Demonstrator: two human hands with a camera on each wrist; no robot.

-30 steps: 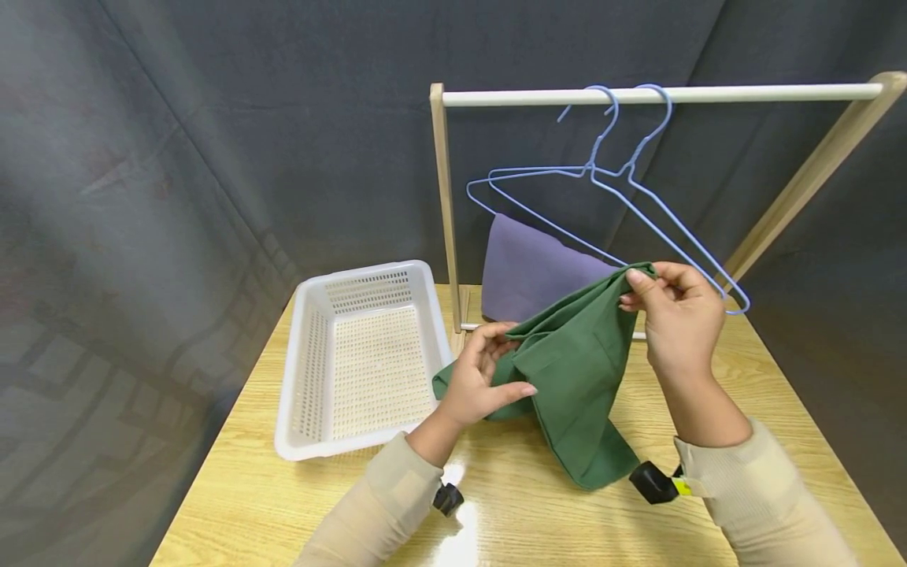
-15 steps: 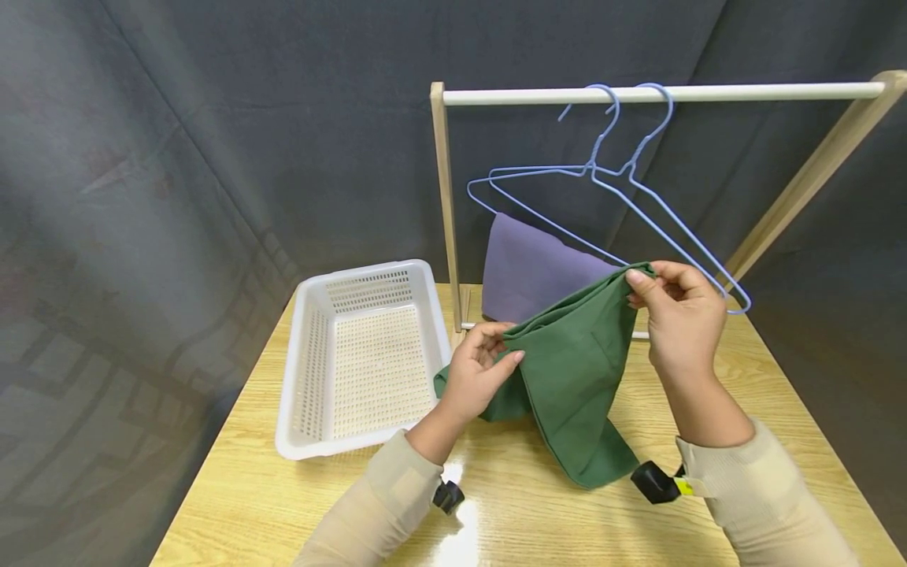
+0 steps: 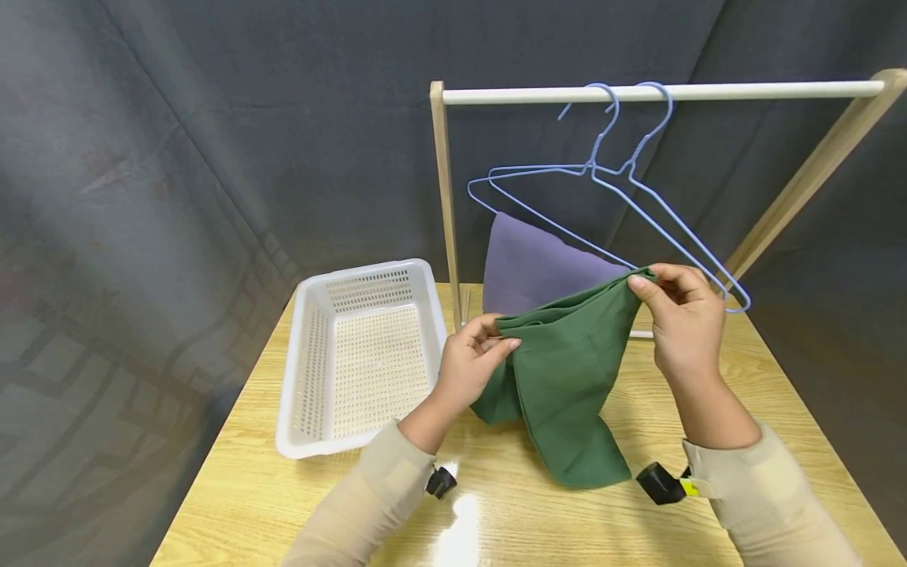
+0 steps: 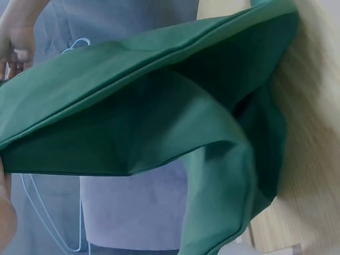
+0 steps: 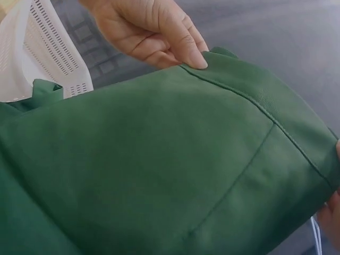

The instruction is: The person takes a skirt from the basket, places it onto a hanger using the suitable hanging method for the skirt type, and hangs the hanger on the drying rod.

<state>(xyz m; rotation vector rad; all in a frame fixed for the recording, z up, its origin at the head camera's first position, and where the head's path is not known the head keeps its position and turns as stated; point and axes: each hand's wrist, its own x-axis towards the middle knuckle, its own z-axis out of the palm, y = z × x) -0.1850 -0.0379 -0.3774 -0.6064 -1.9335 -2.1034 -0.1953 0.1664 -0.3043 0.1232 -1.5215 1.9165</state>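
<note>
In the head view, green trousers (image 3: 567, 378) hang between both hands, their waistband edge stretched along the top. My left hand (image 3: 464, 362) pinches the waistband's left end between thumb and fingers. At its other end, higher up, my right hand (image 3: 683, 323) pinches it too. Below the band the cloth droops in folds toward the table. The left wrist view shows an underside fold of the trousers (image 4: 106, 101); in the right wrist view a seam runs below the waistband. Behind them a purple cloth (image 3: 538, 264) is draped over a blue hanger's lower bar, its lower part hidden.
Two blue wire hangers (image 3: 595, 148) hang from the white rail (image 3: 510, 97) of a wooden-framed rack (image 3: 442, 189). To the left, a white perforated basket (image 3: 289, 394) stands on the wooden table (image 3: 227, 496). A grey curtain (image 3: 340, 150) lies behind.
My left hand has shifted its hold, its thumb closing onto the waistband, and moved slightly left. The waistband is now straighter and tauter. My right hand has stayed nearly in place.
</note>
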